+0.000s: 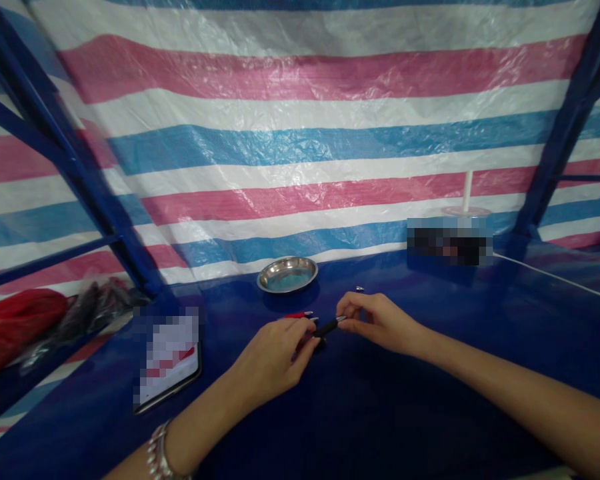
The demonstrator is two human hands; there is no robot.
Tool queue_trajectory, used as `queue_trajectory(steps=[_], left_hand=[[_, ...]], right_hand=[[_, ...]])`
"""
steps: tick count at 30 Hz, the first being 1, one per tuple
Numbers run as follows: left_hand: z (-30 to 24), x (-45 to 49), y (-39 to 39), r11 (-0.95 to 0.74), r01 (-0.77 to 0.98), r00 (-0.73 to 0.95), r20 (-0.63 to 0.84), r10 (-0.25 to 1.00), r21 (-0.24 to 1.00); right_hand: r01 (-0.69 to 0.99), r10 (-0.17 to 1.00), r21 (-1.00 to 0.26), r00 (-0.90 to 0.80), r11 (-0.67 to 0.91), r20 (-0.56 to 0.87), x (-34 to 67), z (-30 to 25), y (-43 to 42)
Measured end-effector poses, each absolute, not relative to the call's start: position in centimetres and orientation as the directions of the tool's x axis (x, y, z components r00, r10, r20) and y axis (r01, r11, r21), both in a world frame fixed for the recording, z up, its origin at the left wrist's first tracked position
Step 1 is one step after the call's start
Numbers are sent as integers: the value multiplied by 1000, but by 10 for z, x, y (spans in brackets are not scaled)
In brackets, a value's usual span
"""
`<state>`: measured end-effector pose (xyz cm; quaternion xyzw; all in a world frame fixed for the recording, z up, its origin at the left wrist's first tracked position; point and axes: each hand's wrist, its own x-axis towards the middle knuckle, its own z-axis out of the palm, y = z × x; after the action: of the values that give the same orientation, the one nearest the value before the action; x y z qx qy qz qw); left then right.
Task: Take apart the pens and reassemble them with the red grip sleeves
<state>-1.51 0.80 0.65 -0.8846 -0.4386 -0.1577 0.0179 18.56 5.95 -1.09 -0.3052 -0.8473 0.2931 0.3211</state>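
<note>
A black pen with a silver tip is held between my two hands above the blue table. My left hand, with a beaded bracelet at its wrist, is closed round the pen's dark barrel. The fingers of my right hand pinch the silver end. Just behind my left fingers lies a red pen, partly hidden, with another silver pen tip beside it. Beyond my right hand rests a small silver piece, too small to name.
An oval metal dish stands at the table's back edge. On the left lies a phone; a red bag is past that edge. Blurred dark items and a white cable are back right. Striped sheeting hangs behind.
</note>
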Motion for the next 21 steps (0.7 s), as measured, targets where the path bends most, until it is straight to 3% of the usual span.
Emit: queue_trajectory(steps=[14, 21], left_hand=[[5, -15, 6, -623, 777, 579, 282, 765, 94], [7, -14, 6, -613, 788, 573, 290, 767, 63]], right_hand=[[372, 646, -587, -669, 719, 367, 186, -13, 62], [355, 691, -668, -640, 654, 337, 184, -13, 60]])
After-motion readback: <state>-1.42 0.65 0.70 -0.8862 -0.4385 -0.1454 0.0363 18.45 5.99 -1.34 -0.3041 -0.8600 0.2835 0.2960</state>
